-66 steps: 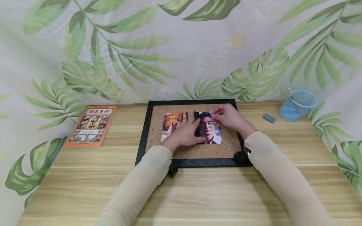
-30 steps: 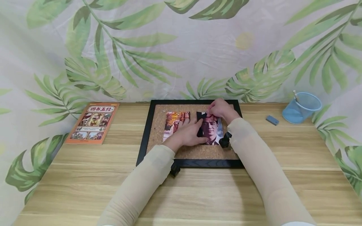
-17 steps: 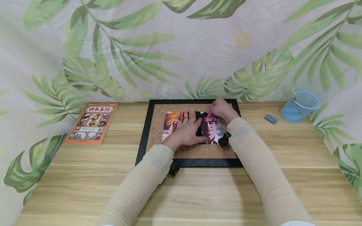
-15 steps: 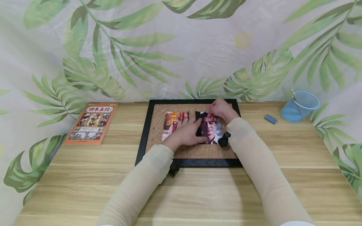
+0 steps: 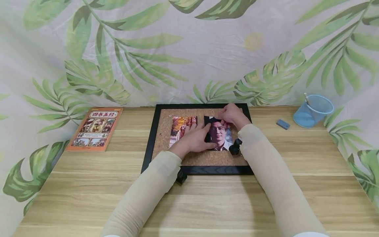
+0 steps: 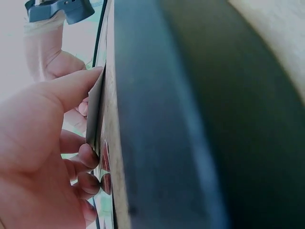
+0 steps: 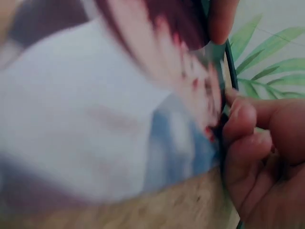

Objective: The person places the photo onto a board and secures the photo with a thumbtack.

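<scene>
A portrait photo [image 5: 220, 136] lies on the cork board [image 5: 192, 160], right of a photo of a dog [image 5: 180, 126]. My left hand [image 5: 193, 140] spreads across both photos, thumb and index finger on the portrait's left side, the other fingers over the dog photo. In the left wrist view, the portrait's edge [image 6: 93, 112] stands slightly off the cork between thumb and fingers. My right hand [image 5: 232, 115] is at the portrait's top edge. In the right wrist view its fingers [image 7: 243, 143] are bent, tips close against that edge; I cannot tell what is between them.
A black frame [image 5: 216, 170] borders the board near the leaf-patterned cloth [image 5: 213, 49]. To the left lies an orange book [image 5: 94, 130]. A blue eraser [image 5: 283, 124] and a blue mesh pen cup [image 5: 314, 112] with a pencil [image 5: 307, 98] are on the right of the wooden table [image 5: 219, 204].
Since the oldest frame my right hand has shifted left and up along the portrait's top edge, its forearm swinging inward. Over the last half second both hands have barely moved.
</scene>
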A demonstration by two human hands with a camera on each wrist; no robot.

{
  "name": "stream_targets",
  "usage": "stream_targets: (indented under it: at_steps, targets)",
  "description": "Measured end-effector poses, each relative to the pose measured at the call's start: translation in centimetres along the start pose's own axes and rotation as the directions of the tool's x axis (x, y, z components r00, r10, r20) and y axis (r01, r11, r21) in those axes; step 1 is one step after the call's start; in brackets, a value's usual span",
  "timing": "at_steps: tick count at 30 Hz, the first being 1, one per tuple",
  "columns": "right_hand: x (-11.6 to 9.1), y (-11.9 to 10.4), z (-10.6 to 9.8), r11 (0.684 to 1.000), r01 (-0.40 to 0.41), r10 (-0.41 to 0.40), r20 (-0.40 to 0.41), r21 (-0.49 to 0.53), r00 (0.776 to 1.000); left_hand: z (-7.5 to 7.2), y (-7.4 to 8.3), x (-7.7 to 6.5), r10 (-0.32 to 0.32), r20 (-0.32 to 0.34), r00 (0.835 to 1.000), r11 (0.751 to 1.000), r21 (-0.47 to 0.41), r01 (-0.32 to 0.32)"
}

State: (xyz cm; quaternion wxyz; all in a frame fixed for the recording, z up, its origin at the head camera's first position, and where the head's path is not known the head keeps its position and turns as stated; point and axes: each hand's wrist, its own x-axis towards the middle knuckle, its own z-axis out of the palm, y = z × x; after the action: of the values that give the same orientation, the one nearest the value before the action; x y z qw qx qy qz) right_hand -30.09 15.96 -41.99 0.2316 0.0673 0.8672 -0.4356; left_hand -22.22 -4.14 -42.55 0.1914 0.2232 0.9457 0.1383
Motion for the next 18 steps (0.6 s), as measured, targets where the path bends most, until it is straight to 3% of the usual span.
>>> stream_targets:
  at_steps: [5, 10, 15, 18]
  targets:
    - [-0.7, 1.4, -0.4, 0.991, 0.063, -0.065, 0.016, 0.114, 0.998, 0.7, -0.2, 0.4, 0.007, -0.021, 1.0, 0.999, -0.036, -0.008]
    - [-2.1, 2.4, -1.0, 0.975, 0.176, -0.175, -0.021, 0.135, 0.984, 0.6, -0.3, -0.5, 0.04, -0.099, 0.994, 0.999, 0.01, -0.039]
    - [-4.5, 2.9, -1.5, 0.945, 0.326, -0.322, -0.098, 0.03, 0.942, 0.1, -1.2, -2.0, 0.08, -0.216, 0.973, 0.995, -0.04, -0.091]
    - [-6.1, 3.2, -1.5, 0.914, 0.391, -0.403, -0.154, -0.106, 0.902, -0.3, -1.9, -3.2, 0.106, -0.312, 0.944, 0.988, -0.07, -0.134]
